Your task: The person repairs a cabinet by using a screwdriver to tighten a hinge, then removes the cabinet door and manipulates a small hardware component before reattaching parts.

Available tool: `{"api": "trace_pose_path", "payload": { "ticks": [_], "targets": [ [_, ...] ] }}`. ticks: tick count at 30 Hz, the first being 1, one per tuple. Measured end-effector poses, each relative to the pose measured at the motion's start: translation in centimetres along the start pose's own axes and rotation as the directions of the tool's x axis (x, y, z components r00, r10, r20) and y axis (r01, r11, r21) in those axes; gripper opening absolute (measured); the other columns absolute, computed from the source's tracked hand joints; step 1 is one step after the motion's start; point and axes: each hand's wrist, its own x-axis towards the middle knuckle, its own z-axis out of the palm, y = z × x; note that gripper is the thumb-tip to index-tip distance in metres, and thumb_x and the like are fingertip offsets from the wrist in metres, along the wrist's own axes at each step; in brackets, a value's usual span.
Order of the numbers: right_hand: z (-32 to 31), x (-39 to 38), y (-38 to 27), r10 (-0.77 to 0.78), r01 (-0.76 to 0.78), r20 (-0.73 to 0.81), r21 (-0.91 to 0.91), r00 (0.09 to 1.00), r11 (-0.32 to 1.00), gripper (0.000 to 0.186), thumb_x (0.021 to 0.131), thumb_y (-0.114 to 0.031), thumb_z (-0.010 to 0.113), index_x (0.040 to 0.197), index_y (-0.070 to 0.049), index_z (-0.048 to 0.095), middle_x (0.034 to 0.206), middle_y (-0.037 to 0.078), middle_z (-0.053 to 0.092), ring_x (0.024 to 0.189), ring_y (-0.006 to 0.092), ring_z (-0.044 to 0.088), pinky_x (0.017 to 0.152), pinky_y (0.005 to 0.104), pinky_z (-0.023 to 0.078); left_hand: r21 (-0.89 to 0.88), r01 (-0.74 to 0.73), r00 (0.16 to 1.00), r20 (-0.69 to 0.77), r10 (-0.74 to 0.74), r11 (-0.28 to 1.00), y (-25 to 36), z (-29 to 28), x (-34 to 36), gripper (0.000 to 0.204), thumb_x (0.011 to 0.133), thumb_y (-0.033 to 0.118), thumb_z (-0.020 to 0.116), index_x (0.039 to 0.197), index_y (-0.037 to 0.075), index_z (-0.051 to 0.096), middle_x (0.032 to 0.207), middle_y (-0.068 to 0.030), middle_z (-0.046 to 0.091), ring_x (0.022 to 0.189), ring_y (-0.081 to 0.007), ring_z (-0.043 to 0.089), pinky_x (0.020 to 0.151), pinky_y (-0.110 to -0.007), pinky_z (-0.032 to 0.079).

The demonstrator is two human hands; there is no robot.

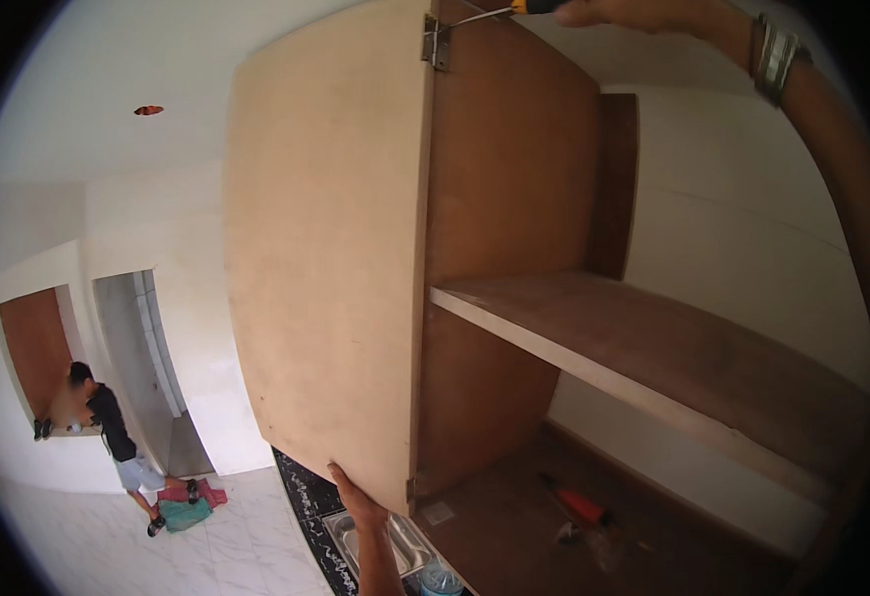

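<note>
A pale wooden cabinet door (pixel 326 248) stands swung open on the left side of a brown cabinet (pixel 509 159). My left hand (pixel 363 507) grips the door's bottom edge, thumb on its outer face and the other fingers hidden. At the top, my right hand (pixel 619 12) is closed around the dark and yellow handle of a screwdriver (pixel 518 7). Its thin shaft slants left to the upper metal hinge (pixel 436 45), with the tip at the hinge. A lower hinge (pixel 411 489) shows near the door's bottom corner.
A thick shelf (pixel 644 348) crosses the cabinet. Below it lies a blurred red-orange object (pixel 582 507) on the cabinet floor. Under the door are a black countertop (pixel 301 494), a metal sink (pixel 410 546) and a clear plastic bottle (pixel 441 578). Another person (pixel 112 427) stands far left, beside cloths (pixel 189 512).
</note>
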Motion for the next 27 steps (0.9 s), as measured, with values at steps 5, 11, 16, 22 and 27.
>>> {"api": "trace_pose_path", "payload": {
  "ticks": [5, 11, 16, 22, 27],
  "targets": [
    [0.2, 0.2, 1.0, 0.343, -0.656, 0.567, 0.563, 0.749, 0.502, 0.023, 0.100, -0.025, 0.063, 0.091, -0.005, 0.070, 0.070, -0.002, 0.052, 0.057, 0.0069, 0.044, 0.046, 0.0245, 0.034, -0.041, -0.034, 0.999, 0.031, 0.035, 0.999, 0.5, -0.4, 0.0, 0.074, 0.107, 0.060, 0.038, 0.155, 0.004, 0.034, 0.149, -0.0138, 0.049, 0.130, -0.0269, 0.054, 0.110, -0.042, 0.045],
    [2.3, -0.3, 0.8, -0.293, 0.225, -0.022, -0.588, 0.956, 0.777, 0.022, 0.093, -0.014, 0.067, 0.111, -0.002, 0.071, 0.083, 0.011, 0.068, 0.070, 0.0209, 0.066, 0.057, 0.0389, 0.050, -0.040, 0.002, 1.000, 0.000, -0.002, 0.999, -0.6, -1.0, 0.4, 0.074, 0.107, 0.060, 0.039, 0.155, 0.004, 0.035, 0.151, -0.0139, 0.048, 0.130, -0.0272, 0.054, 0.110, -0.041, 0.045],
    [1.9, 0.4, 0.6, 0.421, -0.476, 0.295, 0.765, 0.858, 0.434, 0.028, 0.092, -0.015, 0.068, 0.117, -0.002, 0.069, 0.085, 0.014, 0.067, 0.070, 0.0202, 0.065, 0.060, 0.0381, 0.052, -0.018, -0.006, 1.000, -0.019, 0.005, 1.000, 0.1, -0.6, 0.0, 0.074, 0.107, 0.060, 0.039, 0.155, 0.004, 0.034, 0.151, -0.0139, 0.048, 0.130, -0.0270, 0.055, 0.110, -0.041, 0.046],
    [4.0, -0.5, 3.6, -0.195, 0.196, 0.017, -0.089, 0.981, 0.977, 0.029, 0.096, -0.016, 0.065, 0.118, 0.002, 0.068, 0.080, 0.007, 0.064, 0.068, 0.0151, 0.061, 0.055, 0.0337, 0.050, -0.052, -0.012, 1.000, -0.002, 0.012, 0.999, 0.1, -1.0, 0.3, 0.073, 0.106, 0.060, 0.040, 0.155, 0.005, 0.035, 0.151, -0.0136, 0.048, 0.132, -0.0267, 0.053, 0.111, -0.041, 0.045],
    [2.0, -1.2, -1.3, 0.039, -0.038, -0.119, 0.014, 0.992, 0.999, 0.028, 0.099, -0.017, 0.062, 0.118, 0.003, 0.067, 0.080, 0.007, 0.064, 0.064, 0.0128, 0.057, 0.051, 0.0280, 0.047, -0.062, 0.000, 1.000, -0.024, -0.002, 0.998, -0.8, -0.8, 0.3, 0.073, 0.107, 0.060, 0.040, 0.155, 0.005, 0.035, 0.150, -0.0131, 0.049, 0.132, -0.0263, 0.052, 0.110, -0.041, 0.046]
  ]
}}
